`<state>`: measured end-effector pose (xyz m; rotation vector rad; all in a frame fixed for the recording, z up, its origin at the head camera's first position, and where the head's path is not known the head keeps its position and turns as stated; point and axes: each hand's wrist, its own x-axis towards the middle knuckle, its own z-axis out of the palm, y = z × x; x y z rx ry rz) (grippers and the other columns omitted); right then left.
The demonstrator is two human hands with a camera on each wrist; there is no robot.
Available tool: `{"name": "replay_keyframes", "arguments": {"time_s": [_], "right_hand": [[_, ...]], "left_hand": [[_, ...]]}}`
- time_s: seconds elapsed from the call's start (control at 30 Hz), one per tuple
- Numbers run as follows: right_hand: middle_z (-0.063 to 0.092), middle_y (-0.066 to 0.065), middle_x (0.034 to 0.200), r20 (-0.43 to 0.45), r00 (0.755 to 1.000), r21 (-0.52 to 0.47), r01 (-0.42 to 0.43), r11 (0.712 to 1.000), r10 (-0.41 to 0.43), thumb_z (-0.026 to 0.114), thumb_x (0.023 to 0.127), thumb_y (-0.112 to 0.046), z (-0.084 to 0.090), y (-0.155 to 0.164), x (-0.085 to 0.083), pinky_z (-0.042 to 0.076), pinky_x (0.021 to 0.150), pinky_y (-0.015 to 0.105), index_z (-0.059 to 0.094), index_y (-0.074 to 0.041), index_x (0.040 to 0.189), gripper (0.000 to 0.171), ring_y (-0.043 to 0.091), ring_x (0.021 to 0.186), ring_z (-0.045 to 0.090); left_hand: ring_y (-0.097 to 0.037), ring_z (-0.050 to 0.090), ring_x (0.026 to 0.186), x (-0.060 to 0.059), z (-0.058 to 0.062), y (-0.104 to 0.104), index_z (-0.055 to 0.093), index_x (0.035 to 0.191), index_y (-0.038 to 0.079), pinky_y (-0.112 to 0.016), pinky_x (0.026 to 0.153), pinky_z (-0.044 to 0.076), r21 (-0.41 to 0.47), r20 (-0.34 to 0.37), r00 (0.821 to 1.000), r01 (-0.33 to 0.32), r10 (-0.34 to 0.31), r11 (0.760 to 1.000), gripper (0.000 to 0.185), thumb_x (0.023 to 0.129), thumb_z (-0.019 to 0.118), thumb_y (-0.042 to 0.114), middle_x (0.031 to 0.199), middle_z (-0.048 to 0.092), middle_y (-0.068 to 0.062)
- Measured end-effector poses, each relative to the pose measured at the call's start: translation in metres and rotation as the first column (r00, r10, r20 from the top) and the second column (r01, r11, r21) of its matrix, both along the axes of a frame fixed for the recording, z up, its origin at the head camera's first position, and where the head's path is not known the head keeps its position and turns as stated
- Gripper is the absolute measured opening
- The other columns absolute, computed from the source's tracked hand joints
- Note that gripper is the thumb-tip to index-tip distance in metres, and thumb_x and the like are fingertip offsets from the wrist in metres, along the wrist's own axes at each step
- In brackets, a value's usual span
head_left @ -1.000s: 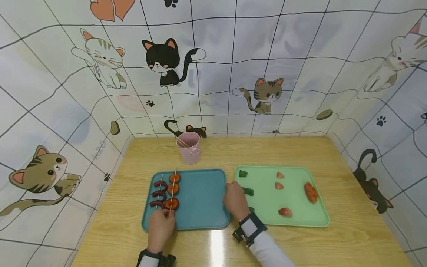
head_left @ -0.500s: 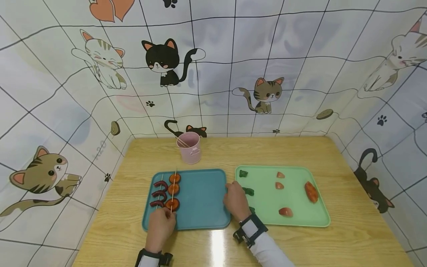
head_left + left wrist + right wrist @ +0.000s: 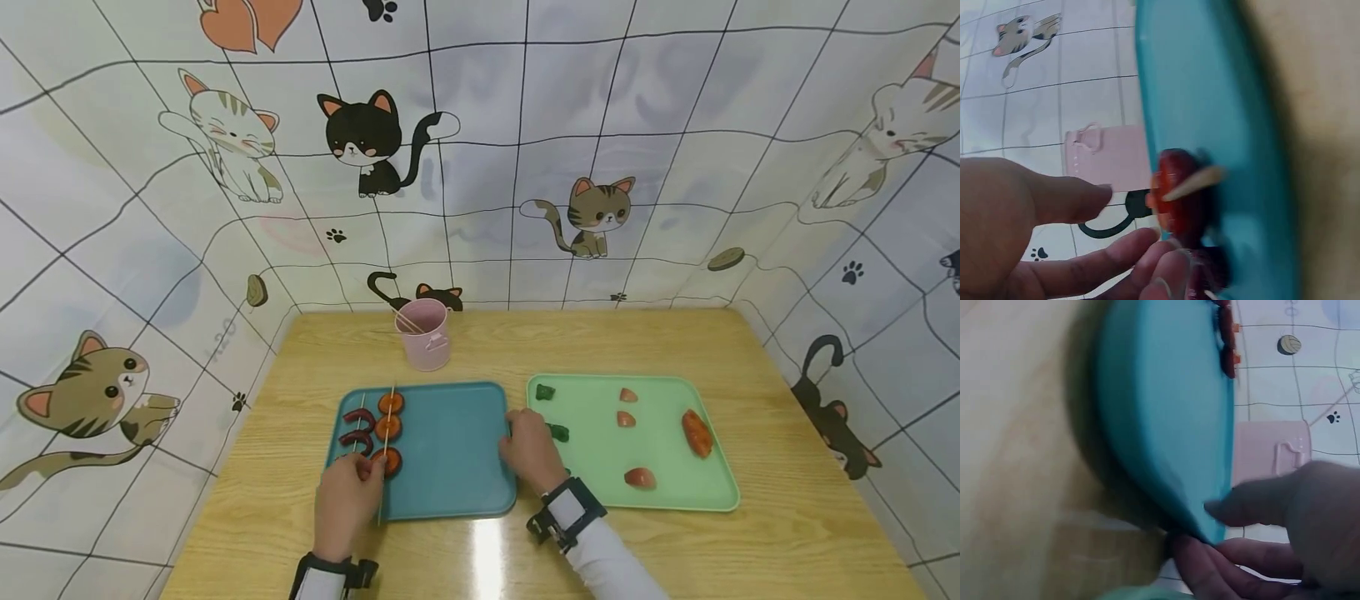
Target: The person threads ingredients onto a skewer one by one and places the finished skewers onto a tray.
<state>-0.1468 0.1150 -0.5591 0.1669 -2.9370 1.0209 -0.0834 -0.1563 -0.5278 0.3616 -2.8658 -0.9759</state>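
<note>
A blue tray (image 3: 450, 454) holds two skewers: one with dark red curved pieces (image 3: 357, 427) and one with round orange-red slices (image 3: 388, 430). My left hand (image 3: 362, 468) lies at the tray's near left corner, fingertips at the near end of the dark skewer. The orange skewer's bare stick shows just right of that hand. In the left wrist view the thumb and fingers (image 3: 1122, 219) are apart, next to a red slice (image 3: 1179, 200). My right hand (image 3: 517, 429) pinches the blue tray's right rim (image 3: 1166, 412), thumb on top and fingers (image 3: 1197, 556) underneath.
A green tray (image 3: 660, 500) to the right carries green bits (image 3: 557, 431), pink wedges (image 3: 640, 477) and an orange sausage (image 3: 697, 433). A pink cup (image 3: 425, 333) with sticks stands behind the blue tray. Cat-print walls enclose the wooden table (image 3: 795, 517) on three sides.
My left hand has slid back and left off the orange skewer's stick, which now lies bare on the tray. The right hand has stayed on the tray's rim.
</note>
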Motion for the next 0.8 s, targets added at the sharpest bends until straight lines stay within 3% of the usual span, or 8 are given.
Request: {"name": "replay_keyframes", "arguments": {"time_s": [0.07,0.13,0.23,0.3,0.37,0.5,0.6,0.8], "right_hand": [[0.043,0.0,0.063,-0.009,1.0,-0.005,-0.025,1.0,0.025,0.066,0.082,0.003,0.003,0.004,-0.003,0.035,0.047,0.023,0.066,0.002,0.078,0.004,0.012,0.056,0.042],[0.037,-0.002,0.061,-0.016,0.999,-0.004,-0.049,0.999,0.049,0.068,0.084,-0.002,0.006,0.007,-0.007,0.033,0.046,0.025,0.059,-0.002,0.07,0.016,0.012,0.053,0.04],[0.056,0.004,0.071,-0.029,0.997,-0.01,-0.068,0.998,0.068,0.071,0.088,-0.009,0.014,0.012,-0.015,0.047,0.056,0.03,0.068,0.002,0.085,0.012,0.015,0.064,0.055],[0.067,0.012,0.09,-0.025,0.997,-0.033,-0.077,0.996,0.077,0.071,0.092,-0.014,0.019,0.013,-0.022,0.055,0.068,0.037,0.071,0.006,0.105,0.024,0.021,0.079,0.065],[0.07,0.017,0.111,-0.02,0.996,-0.071,-0.085,0.994,0.084,0.07,0.095,-0.016,0.026,0.012,-0.03,0.058,0.082,0.042,0.068,0.004,0.124,0.036,0.028,0.097,0.069],[0.068,0.016,0.125,-0.015,0.993,-0.172,-0.12,0.978,0.12,0.068,0.099,-0.021,0.042,0.003,-0.05,0.057,0.093,0.045,0.064,-0.002,0.133,0.039,0.033,0.111,0.068],[0.067,0.016,0.13,-0.05,0.987,-0.227,-0.163,0.96,0.155,0.068,0.099,-0.023,0.056,-0.006,-0.066,0.056,0.097,0.043,0.062,-0.003,0.136,0.042,0.032,0.116,0.067],[0.068,0.013,0.133,-0.125,0.971,-0.255,-0.229,0.939,0.203,0.07,0.098,-0.02,0.08,-0.022,-0.099,0.055,0.101,0.04,0.063,-0.005,0.136,0.041,0.028,0.119,0.066]], "left_hand": [[-0.016,0.054,0.062,-0.007,0.004,-0.001,0.071,0.088,-0.001,-0.028,0.053,0.04,0.016,-0.058,0.998,0.021,-0.02,1.0,0.025,0.096,0.071,0.022,0.073,0.064,-0.009],[-0.019,0.059,0.069,-0.016,0.009,-0.002,0.072,0.098,-0.003,-0.029,0.058,0.045,0.06,-0.112,0.993,0.054,-0.047,0.997,0.025,0.096,0.072,0.022,0.082,0.067,-0.012],[-0.027,0.064,0.084,-0.034,0.017,-0.001,0.068,0.118,-0.003,-0.033,0.069,0.05,0.119,-0.172,0.981,0.112,-0.091,0.987,0.036,0.097,0.072,0.026,0.098,0.069,-0.016],[-0.033,0.065,0.098,-0.047,0.024,0.0,0.06,0.132,-0.003,-0.04,0.078,0.054,0.161,-0.193,0.973,0.157,-0.125,0.974,0.048,0.097,0.073,0.028,0.113,0.067,-0.021],[-0.038,0.061,0.113,-0.06,0.03,0.001,0.052,0.142,-0.001,-0.046,0.086,0.054,0.199,-0.182,0.972,0.185,-0.149,0.962,0.059,0.097,0.072,0.031,0.127,0.061,-0.024],[-0.043,0.046,0.138,-0.079,0.043,0.005,0.036,0.153,0.001,-0.059,0.105,0.047,0.254,-0.106,0.979,0.196,-0.174,0.947,0.074,0.097,0.072,0.033,0.149,0.046,-0.027],[-0.045,0.038,0.144,-0.096,0.048,0.009,0.029,0.157,0.0,-0.063,0.111,0.041,0.272,-0.069,0.981,0.196,-0.184,0.942,0.081,0.096,0.071,0.033,0.154,0.038,-0.029],[-0.046,0.035,0.146,-0.139,0.037,0.014,0.022,0.159,-0.001,-0.063,0.114,0.037,0.318,-0.051,0.983,0.185,-0.178,0.93,0.091,0.092,0.076,0.029,0.157,0.032,-0.031]]}}
